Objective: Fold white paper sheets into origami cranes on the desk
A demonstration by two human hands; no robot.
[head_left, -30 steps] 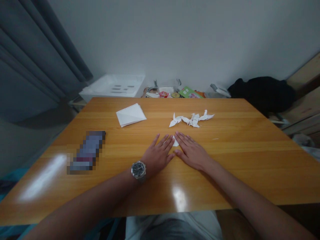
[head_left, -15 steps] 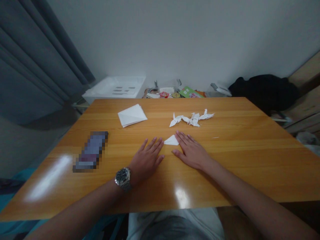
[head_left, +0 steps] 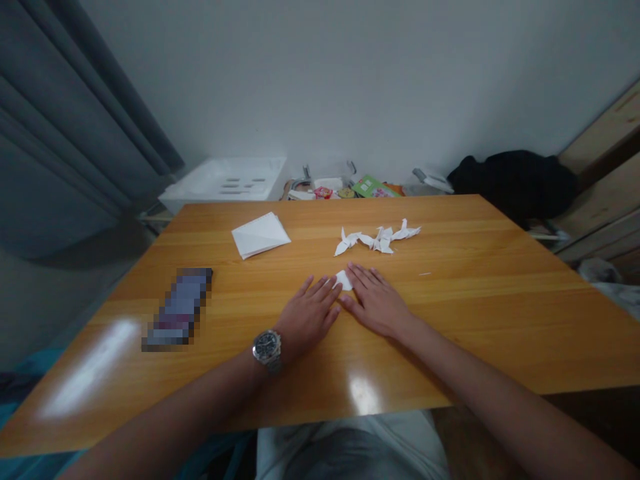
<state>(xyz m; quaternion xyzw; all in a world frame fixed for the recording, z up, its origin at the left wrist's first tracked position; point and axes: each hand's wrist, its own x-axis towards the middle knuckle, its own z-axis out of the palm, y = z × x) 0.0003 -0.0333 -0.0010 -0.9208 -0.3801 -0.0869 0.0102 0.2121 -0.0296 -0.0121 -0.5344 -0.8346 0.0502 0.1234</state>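
Small folded white paper piece (head_left: 343, 281): mid-table (head_left: 500, 320), between my left hand (head_left: 306, 315) and right hand (head_left: 376, 301). Both lie flat, fingers outstretched, fingertips over its left and right edges, clamping nothing. Risk, I judge: uneven pressure could skew folds; sideways drag could tear it.

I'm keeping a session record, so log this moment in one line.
left hand: flat, partly covering small white paper | right hand: flat at its right edge | beyond: folded paper figures
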